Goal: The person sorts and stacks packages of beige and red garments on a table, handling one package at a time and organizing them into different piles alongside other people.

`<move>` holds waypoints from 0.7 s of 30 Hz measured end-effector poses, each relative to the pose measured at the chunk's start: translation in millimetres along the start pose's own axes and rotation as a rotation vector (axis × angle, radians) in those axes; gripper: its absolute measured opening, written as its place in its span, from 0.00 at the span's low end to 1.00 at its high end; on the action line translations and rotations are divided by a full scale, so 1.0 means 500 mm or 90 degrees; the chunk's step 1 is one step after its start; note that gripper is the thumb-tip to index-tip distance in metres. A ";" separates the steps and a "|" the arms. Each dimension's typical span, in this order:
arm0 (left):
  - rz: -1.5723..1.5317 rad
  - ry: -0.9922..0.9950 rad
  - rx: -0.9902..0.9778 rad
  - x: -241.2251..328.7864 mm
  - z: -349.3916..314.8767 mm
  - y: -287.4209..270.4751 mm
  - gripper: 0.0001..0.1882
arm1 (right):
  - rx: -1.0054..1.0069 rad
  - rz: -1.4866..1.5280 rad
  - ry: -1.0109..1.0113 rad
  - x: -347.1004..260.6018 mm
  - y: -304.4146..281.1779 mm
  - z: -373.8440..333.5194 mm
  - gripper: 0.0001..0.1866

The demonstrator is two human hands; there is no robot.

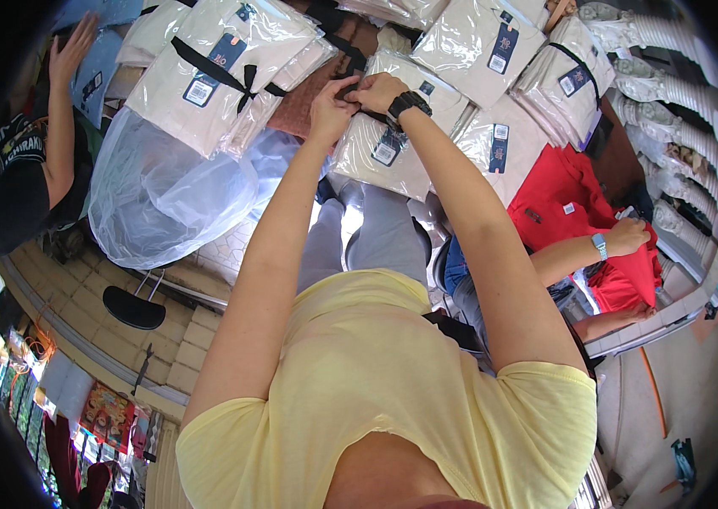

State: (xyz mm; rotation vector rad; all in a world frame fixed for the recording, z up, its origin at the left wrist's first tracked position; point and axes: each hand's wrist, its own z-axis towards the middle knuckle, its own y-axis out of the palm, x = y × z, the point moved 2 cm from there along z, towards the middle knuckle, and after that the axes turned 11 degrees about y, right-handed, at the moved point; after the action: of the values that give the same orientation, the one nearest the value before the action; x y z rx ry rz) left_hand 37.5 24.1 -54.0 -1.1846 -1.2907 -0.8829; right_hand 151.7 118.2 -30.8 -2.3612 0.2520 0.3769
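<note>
Tying a black ribbon [355,85] over a bagged cream garment stack [384,144], left hand [331,106] and right hand [377,89] are both pinching it, knot seemingly unfinished, while a ribboned bundle [215,72] is lying finished alongside.

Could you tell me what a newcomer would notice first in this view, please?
First, the person's left hand and right hand, meeting at the top centre over a bagged cream garment, fingers pinching something dark. Around them lie many similar cream packs; one tied bundle with a black ribbon sits upper left. At the right, a co-worker's hand rests on a bright red garment.
</note>
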 end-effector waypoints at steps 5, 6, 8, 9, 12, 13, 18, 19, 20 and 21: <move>-0.062 -0.012 0.069 0.005 0.002 0.009 0.28 | 0.024 0.027 0.006 -0.001 0.001 -0.009 0.25; -0.045 -0.008 0.060 0.008 0.001 0.008 0.30 | 0.007 0.034 0.012 -0.001 0.001 -0.013 0.25; -0.011 0.003 0.040 0.014 -0.001 0.002 0.33 | -0.025 0.049 0.026 0.003 -0.002 -0.023 0.27; -0.042 0.016 0.072 0.017 -0.001 -0.001 0.33 | -0.022 0.063 0.035 0.006 -0.008 -0.025 0.28; -0.041 0.041 0.156 0.013 -0.011 -0.024 0.33 | 0.023 0.143 -0.009 0.034 -0.037 -0.042 0.35; 0.022 0.039 0.176 0.002 -0.030 -0.040 0.32 | 0.084 0.159 -0.010 0.055 -0.043 -0.062 0.36; 0.117 -0.194 0.043 -0.038 -0.112 -0.008 0.36 | 0.183 0.181 0.229 0.249 -0.001 -0.196 0.24; 0.148 -0.158 0.018 -0.043 -0.111 0.004 0.36 | 0.208 0.159 0.272 0.271 0.030 -0.211 0.22; 0.179 -0.119 -0.013 -0.043 -0.101 0.022 0.37 | 0.238 0.140 0.321 0.295 0.054 -0.218 0.21; 0.206 -0.079 -0.052 -0.039 -0.091 0.041 0.38 | 0.222 0.148 0.297 0.319 0.077 -0.211 0.22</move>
State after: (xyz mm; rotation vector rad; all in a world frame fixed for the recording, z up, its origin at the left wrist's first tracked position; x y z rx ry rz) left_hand 65.3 -17.9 -71.7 -1.4830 -1.1256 -0.6371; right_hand 311.5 6.1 -35.5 -2.0473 0.7524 -0.1144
